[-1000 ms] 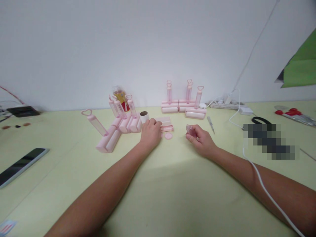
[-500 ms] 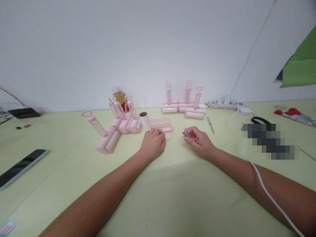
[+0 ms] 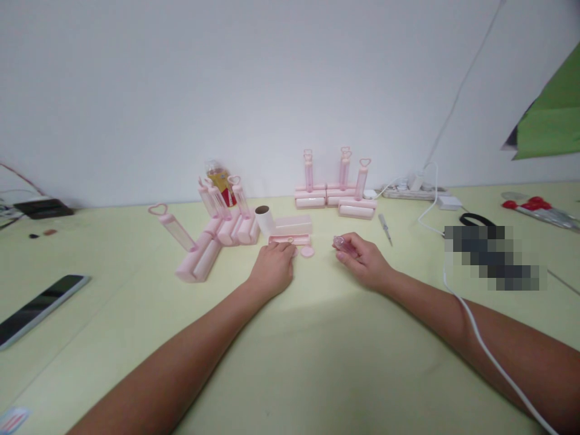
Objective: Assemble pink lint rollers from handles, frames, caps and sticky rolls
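My left hand [image 3: 273, 267] rests on the table, fingers curled over the near edge of a shallow pink casing half [image 3: 301, 240] and hiding part of it. A small pink heart-shaped loop [image 3: 290, 240] lies in it. Beside these fingertips is a round pink cap [image 3: 307, 251]; another round piece is partly covered by the hand. To the right, my right hand [image 3: 368, 264] is closed around a clear pink tube handle [image 3: 342, 243], its end pointing left. Behind the casing half lies a pale pink casing piece [image 3: 294, 225], next to an upright white paper roll [image 3: 264, 221].
Several pink lint rollers with heart-topped handles stand at left [image 3: 199, 257] and at back right [image 3: 357, 209]. A screwdriver-like tool [image 3: 385, 229] lies beyond my right hand. A white cable [image 3: 480, 338] crosses my right forearm. A phone [image 3: 43, 308] lies far left.
My left hand has moved slightly left and nearer, and the shallow pink casing half has shifted left with it. My right hand still holds the tube handle in nearly the same place.
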A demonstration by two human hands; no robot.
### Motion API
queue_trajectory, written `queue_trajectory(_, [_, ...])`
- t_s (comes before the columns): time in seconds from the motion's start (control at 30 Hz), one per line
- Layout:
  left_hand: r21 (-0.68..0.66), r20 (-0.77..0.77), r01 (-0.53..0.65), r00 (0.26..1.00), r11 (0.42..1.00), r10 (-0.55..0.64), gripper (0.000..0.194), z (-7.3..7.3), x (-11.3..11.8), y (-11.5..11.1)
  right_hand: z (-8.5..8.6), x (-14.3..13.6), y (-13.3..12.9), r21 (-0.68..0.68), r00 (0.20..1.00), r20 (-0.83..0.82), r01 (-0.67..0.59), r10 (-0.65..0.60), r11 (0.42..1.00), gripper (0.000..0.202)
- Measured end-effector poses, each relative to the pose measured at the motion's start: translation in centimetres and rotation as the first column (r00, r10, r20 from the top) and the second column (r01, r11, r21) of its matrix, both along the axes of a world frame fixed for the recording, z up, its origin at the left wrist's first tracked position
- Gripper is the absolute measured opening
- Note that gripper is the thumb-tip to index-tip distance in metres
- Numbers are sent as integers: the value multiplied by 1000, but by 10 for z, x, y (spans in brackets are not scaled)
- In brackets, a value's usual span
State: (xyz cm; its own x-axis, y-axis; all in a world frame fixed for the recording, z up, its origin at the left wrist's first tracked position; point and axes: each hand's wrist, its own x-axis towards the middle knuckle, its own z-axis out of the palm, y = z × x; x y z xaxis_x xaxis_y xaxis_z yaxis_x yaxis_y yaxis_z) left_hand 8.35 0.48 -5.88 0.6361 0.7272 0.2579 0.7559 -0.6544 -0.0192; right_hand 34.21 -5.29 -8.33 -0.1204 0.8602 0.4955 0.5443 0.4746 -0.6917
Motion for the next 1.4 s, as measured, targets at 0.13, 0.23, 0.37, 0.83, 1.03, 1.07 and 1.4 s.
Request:
queue_trajectory(0.13, [39,48,-23,999,999,21,30,8,-2,-4,1,-1,-1,0,1000,8,3,-3,1000,22])
queue_trajectory(0.23, [103,132,-158,981,982,144,35,13,-10,4,0,-1,0,-4,1000,1,-3,3,1000,22])
queue_trajectory(0.37, [38,158,-217,965,975,209,41,11,-16,17,-1,-1,1,-12,1000,4,-4,4,1000,22])
queue_trajectory(0.83, [56,13,-163,987,985,162,45,5,6,-20,4,-1,0,-6,1000,-3,-18,18,1000,19])
queue_trajectory(1.03, [105,-19,-49,999,993,51,40,11,20,-14,2,-1,0,-2,1000,-9,-19,19,1000,18])
queue_trajectory(1.07, [104,-19,-57,998,993,59,37,12,23,-10,2,-1,0,-5,1000,-13,-18,18,1000,18])
queue_trajectory(1.4, [56,111,-86,991,995,79,34,20,12,17,1,0,3,-11,996,61,-62,63,998,23])
